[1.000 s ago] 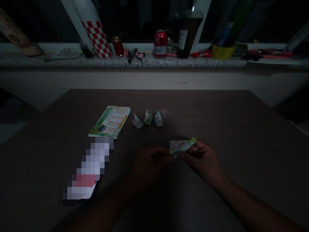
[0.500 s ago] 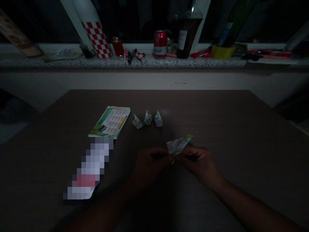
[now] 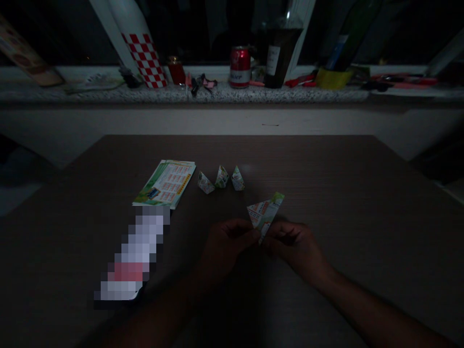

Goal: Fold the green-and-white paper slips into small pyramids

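Observation:
A small folded piece of printed paper (image 3: pixel 264 212), white, green and orange, is held up over the table with its narrow end pointing down. My left hand (image 3: pixel 229 246) pinches it between thumb and fingers near the lower left edge. On the other side, my right hand (image 3: pixel 295 246) has its fingers closed at the lower right edge, with the fingertips in dark shadow. Beyond my hands stand three small folded paper pieces, a left one (image 3: pixel 206 182), a middle one (image 3: pixel 222 177) and a right one (image 3: pixel 238 179).
To the left lies a stack of printed paper sheets (image 3: pixel 170 181), with a phone (image 3: pixel 136 256), its screen pixelated, in front. On the windowsill (image 3: pixel 217 94) behind the table (image 3: pixel 326 169) stand a checkered bottle (image 3: pixel 147 58), a red can (image 3: pixel 239 67) and a dark bottle (image 3: pixel 281 58).
The folded paper has turned more upright and shifted slightly left. My right thumb has drawn back a little from the paper's lower tip; my left hand stays nearly in place.

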Demonstrator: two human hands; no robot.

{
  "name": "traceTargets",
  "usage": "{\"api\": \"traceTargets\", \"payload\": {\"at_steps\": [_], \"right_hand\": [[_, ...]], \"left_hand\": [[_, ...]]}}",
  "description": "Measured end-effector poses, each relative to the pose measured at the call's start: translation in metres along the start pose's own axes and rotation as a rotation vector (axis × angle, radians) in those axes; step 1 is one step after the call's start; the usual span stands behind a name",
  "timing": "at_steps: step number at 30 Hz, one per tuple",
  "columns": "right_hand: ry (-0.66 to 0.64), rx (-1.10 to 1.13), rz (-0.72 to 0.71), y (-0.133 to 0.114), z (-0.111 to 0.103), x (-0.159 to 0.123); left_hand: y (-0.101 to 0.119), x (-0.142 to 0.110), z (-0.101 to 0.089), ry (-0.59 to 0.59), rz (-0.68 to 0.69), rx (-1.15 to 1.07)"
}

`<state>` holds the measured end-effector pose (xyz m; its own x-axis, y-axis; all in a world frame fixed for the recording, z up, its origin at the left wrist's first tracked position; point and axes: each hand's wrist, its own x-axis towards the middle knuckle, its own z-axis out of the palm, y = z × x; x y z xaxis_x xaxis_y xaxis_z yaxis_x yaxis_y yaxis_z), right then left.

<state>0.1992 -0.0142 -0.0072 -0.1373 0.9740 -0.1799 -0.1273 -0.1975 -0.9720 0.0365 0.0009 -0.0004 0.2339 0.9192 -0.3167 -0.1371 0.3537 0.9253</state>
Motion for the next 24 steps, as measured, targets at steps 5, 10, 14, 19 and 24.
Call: {"api": "traceTargets", "payload": {"at_steps": [5, 10, 14, 19, 24], "right_hand": [[-0.005, 0.041, 0.058, 0.0012, 0.0010, -0.0006], [0.004, 0.085, 0.065, 0.0005, 0.0023, -0.0028], [0.013, 0.086, 0.069, 0.0035, 0.0020, -0.0032], [0.017, 0.078, 0.096, 0.0048, 0.0018, -0.0028], [0.019, 0.081, 0.107, 0.0006, 0.0043, -0.0035]], "left_hand": [[0.0045, -0.0033, 0.0039, 0.002, 0.028, 0.078], [0.0090, -0.0085, 0.0077, -0.001, 0.063, 0.159], [0.0067, -0.0097, 0.0063, 0.000, 0.102, 0.202], [0.0039, -0.0084, 0.0045, 0.035, 0.135, 0.275], [0.0048, -0.0086, 0.0049, -0.013, 0.123, 0.322]]}}
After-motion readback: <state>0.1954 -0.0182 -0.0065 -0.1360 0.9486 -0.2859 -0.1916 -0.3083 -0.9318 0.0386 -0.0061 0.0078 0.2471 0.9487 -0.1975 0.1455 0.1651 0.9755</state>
